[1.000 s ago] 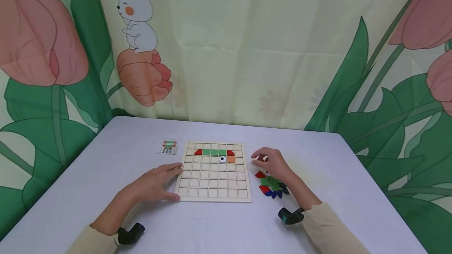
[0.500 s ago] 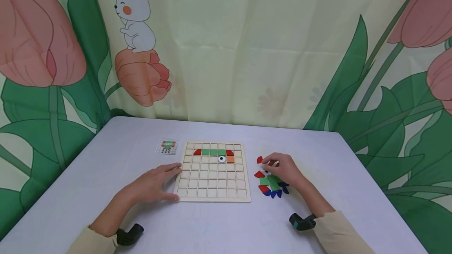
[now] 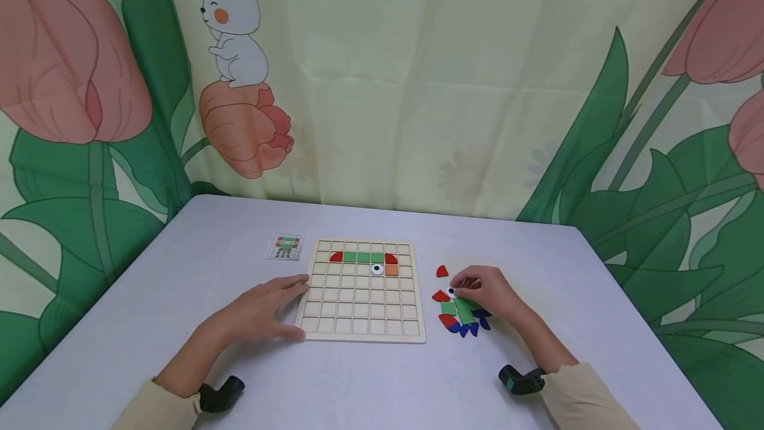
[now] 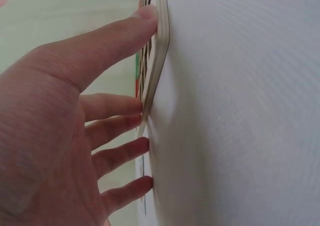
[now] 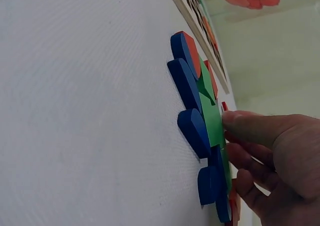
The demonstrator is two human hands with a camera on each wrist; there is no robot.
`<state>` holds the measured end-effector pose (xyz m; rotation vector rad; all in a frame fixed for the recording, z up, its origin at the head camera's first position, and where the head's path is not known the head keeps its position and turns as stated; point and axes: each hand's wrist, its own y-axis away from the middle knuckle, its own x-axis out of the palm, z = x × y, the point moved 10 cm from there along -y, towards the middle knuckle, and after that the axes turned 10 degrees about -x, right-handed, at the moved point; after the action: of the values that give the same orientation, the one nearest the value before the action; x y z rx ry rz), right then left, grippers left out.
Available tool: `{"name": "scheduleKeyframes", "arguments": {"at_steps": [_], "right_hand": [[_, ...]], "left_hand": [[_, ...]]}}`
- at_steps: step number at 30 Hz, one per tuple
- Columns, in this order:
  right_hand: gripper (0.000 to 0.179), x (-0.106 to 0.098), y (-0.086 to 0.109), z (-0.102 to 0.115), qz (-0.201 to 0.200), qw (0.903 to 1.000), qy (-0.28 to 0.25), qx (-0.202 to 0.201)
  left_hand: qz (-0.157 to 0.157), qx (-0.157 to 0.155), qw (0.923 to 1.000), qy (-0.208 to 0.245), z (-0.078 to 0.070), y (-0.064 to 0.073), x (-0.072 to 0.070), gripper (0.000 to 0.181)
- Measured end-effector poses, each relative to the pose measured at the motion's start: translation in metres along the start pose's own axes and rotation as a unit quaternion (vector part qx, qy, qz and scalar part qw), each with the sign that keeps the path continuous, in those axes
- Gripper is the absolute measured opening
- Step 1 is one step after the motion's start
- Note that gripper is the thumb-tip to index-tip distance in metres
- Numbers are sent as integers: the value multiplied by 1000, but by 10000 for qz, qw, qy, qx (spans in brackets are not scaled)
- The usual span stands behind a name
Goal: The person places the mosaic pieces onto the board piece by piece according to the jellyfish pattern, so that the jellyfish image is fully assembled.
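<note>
My left hand (image 3: 262, 310) rests against the left edge of a wooden grid board (image 3: 361, 336), fingers spread and thumb near its front corner. Red, green and orange pieces and a round eye piece (image 3: 377, 269) lie in the board's upper rows. My right hand (image 3: 489, 290) is over the loose pieces right of the board, fingers bent, thumb and fingertips beside a second eye piece (image 3: 451, 291). Whether they pinch it is hidden. In the right wrist view the thumb (image 5: 250, 126) is close to green pieces (image 5: 215, 123) and blue pieces (image 5: 192, 133).
A small picture card (image 3: 285, 247) lies left of the board's far corner. One red piece (image 3: 442, 271) sits apart, above the pile. White cloth covers the table (image 3: 358, 383); a printed curtain (image 3: 418, 85) hangs behind it.
My right hand has drawn back to the right and toward me, from above the lone red piece to the second eye piece. The red piece is now uncovered. My left hand stays put.
</note>
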<state>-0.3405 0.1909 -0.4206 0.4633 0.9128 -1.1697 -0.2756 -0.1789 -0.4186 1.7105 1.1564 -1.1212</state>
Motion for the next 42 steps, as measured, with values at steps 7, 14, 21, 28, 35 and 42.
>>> {"name": "scheduleKeyframes", "arguments": {"at_steps": [7,14,21,28,35,42], "right_hand": [[15,1,-4,1,-85,10000,-46,-26],[16,0,-5,5,-103,9999,-22,25],[16,3,-6,6,-78,9999,-53,-37],[16,7,-8,7,-28,9999,-46,-92],[14,8,-10,10,-70,9999,-64,-125],[12,10,-14,18,-187,9993,-67,-332]], "left_hand": [[7,-50,10000,-19,1,-2,0,88],[-9,-62,10000,-21,0,-2,-1,87],[24,-124,9999,60,1,-1,-2,87],[40,-104,9999,99,1,-1,-2,88],[54,-151,9998,122,1,0,-1,89],[47,-167,9998,106,1,-1,0,89]]}}
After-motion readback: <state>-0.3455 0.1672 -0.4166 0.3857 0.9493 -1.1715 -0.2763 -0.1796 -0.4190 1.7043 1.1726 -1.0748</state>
